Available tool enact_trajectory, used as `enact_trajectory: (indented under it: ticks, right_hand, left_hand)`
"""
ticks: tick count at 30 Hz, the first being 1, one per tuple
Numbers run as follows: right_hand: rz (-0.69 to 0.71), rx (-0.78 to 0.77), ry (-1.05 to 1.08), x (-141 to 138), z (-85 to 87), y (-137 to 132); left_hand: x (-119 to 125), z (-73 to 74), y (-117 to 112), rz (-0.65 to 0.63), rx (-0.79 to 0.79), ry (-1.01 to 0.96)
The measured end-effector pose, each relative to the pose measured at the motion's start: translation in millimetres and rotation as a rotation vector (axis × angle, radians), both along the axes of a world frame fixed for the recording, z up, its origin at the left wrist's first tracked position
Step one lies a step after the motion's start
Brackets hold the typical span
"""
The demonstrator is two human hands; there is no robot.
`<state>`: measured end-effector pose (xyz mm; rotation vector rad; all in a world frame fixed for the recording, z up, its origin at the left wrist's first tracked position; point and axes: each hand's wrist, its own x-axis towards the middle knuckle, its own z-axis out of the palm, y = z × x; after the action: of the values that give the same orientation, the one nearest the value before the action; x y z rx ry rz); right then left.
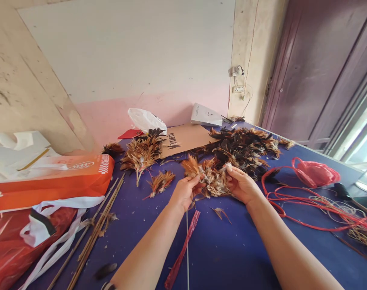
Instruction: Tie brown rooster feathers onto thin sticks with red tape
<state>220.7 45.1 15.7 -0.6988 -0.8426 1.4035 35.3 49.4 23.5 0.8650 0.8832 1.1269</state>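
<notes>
Both hands work over a pile of loose brown and cream feathers (pixel 213 183) at the middle of the blue table. My left hand (pixel 185 192) is closed on a small bunch of orange-brown feathers (pixel 190 167), thumb and fingers pinching its base. In a pinch, my right hand (pixel 242 183) holds a whitish, fluffy feather piece (pixel 228 166); its exact shape is hard to make out. Left of my hands lie a small tied feather bunch (pixel 161 183) and a larger feather bundle on a stick (pixel 142 155). A flat red plastic strip (pixel 183 249) lies between my forearms.
Behind my right hand is a big heap of dark feathers (pixel 244 147). Red plastic twine (pixel 316 173) trails on the right. Thin sticks (pixel 95 229) and an orange bag (pixel 89 177) lie left. At the back are cardboard (pixel 189 139), a white box (pixel 206 115) and a plastic bag (pixel 145 120).
</notes>
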Motion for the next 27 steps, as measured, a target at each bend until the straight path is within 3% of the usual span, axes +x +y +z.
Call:
enact_trajectory:
  ticks: [3, 5, 12, 16, 24, 27]
  right_hand:
    - [0.082, -0.033, -0.068, -20, -2.7, -6]
    - [0.111, -0.016, -0.138, -35, -5.0, -10]
    - [0.202, 0.081, -0.171, -71, -8.5, -28]
    - [0.270, 0.074, -0.212, -68, -5.7, -30]
    - [0.004, 0.057, -0.536, -44, 0.6, -19]
    - [0.029, 0.101, -0.723, -45, 0.0, -19]
  left_hand:
    - [-23, 15.2, -18, -0.068, 0.108, -0.036]
    - [-30, 16.2, -29, -0.111, 0.088, -0.064]
    - [-28, -10.0, -47, -0.198, -0.134, -0.256]
    - [-36, -17.4, -45, -0.173, -0.123, -0.245]
    - [-48, -23.5, -40, -0.139, -0.110, -0.182]
    - [-49, -24.7, -41, -0.154, -0.064, -0.145]
